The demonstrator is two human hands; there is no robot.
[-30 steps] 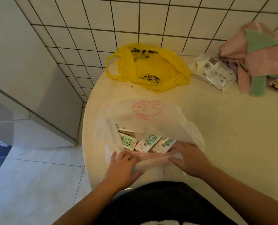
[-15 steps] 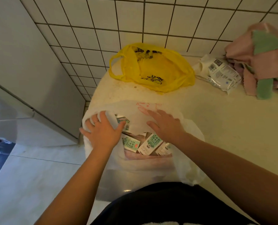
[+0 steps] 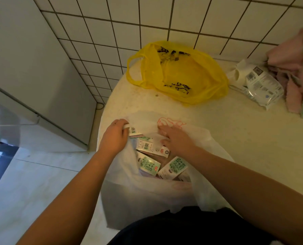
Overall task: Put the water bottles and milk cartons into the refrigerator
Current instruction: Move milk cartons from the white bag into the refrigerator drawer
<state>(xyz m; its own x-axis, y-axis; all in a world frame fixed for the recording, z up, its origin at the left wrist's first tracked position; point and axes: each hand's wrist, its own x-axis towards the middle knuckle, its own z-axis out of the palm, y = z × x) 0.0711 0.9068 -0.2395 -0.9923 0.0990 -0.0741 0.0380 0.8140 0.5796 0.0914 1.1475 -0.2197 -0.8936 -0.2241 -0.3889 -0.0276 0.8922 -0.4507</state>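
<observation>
Left hand (image 3: 114, 138) grips rim of white bag (image 3: 147, 195), spreading mouth. Right hand (image 3: 175, 140) flat, fingers straight, holding nothing, over milk cartons (image 3: 148, 164) inside bag at tabletop (image 3: 244, 147) near left edge. Step: unpacking. Next: close right fingers round one carton, lift clear.

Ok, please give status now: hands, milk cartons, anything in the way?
Left hand grips white bag rim. Right hand open, flat on bag's far side. Milk cartons all inside bag, none lifted. No water bottles visible.
</observation>
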